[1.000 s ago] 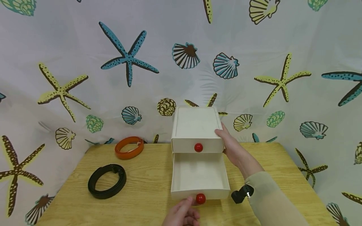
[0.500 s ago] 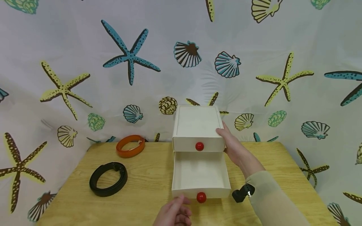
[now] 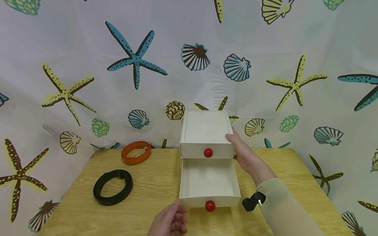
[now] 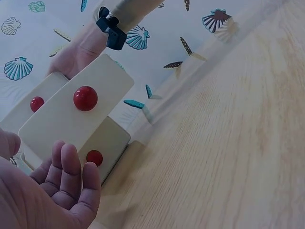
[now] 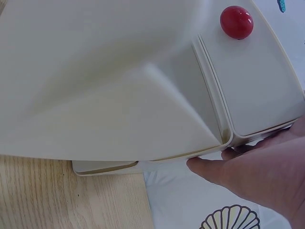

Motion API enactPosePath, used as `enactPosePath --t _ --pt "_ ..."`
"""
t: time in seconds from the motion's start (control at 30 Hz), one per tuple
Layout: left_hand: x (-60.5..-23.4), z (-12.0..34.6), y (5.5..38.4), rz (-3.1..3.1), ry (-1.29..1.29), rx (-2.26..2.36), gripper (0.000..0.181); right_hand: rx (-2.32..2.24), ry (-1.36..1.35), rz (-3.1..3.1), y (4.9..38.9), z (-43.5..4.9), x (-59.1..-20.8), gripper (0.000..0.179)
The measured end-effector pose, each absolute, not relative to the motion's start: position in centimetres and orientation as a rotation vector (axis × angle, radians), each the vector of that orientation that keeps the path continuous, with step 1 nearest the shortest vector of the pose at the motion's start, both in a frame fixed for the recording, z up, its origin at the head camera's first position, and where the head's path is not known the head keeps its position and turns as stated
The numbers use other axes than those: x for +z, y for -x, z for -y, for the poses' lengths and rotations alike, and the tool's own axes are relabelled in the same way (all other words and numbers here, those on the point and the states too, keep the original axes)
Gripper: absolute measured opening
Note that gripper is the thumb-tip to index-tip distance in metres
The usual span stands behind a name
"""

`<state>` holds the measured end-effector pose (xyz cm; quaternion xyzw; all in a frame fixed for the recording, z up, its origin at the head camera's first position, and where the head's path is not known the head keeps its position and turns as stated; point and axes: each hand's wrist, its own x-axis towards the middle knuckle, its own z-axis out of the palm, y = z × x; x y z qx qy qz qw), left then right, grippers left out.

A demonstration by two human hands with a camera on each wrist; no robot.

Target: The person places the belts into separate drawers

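A white drawer cabinet (image 3: 207,126) stands on the table with red round knobs on its drawer fronts. Its middle drawer (image 3: 209,178) is pulled out and bare inside; the top drawer (image 4: 51,90) and bottom drawer (image 4: 110,138) are closed. By the front left corner of the pulled-out drawer is my left hand (image 3: 169,219), fingers loosely bent and holding nothing. My right hand (image 3: 243,154) rests against the cabinet's right side, thumb over the top edge. In the right wrist view its fingers (image 5: 207,169) lie straight along that side.
To the left on the wooden table (image 3: 150,190) lie a coiled black belt (image 3: 113,200) and, farther back, a coiled orange belt (image 3: 136,160). A white cloth (image 3: 195,88) printed with starfish and shells hangs behind the table.
My left hand has moved left, away from the middle drawer's red knob to its front left corner. The drawer and my right hand have kept their places.
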<state>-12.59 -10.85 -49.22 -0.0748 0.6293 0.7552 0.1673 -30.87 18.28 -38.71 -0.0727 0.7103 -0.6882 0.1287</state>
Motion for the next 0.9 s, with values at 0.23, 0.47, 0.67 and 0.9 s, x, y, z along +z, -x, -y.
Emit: enactPosePath --t 0.23,0.47,0.67,0.9 --pt "-48.5 12.3 13.5 -1.902 0.265 2.120 0.066 -1.998 0.205 -2.061 30.8 -18.3 -38.5 0.076" --pt "-47.7 13.7 14.5 -2.072 0.310 2.108 0.064 -1.992 0.194 -2.064 30.8 -18.3 -38.6 0.078" --pt "-47.2 14.8 15.2 -2.306 0.279 2.039 0.052 -1.994 0.184 -2.064 30.9 -18.3 -38.6 0.078" --pt "-46.4 16.0 16.0 -2.626 0.296 1.735 0.064 -1.996 0.200 -2.066 31.0 -18.4 -38.6 0.078"
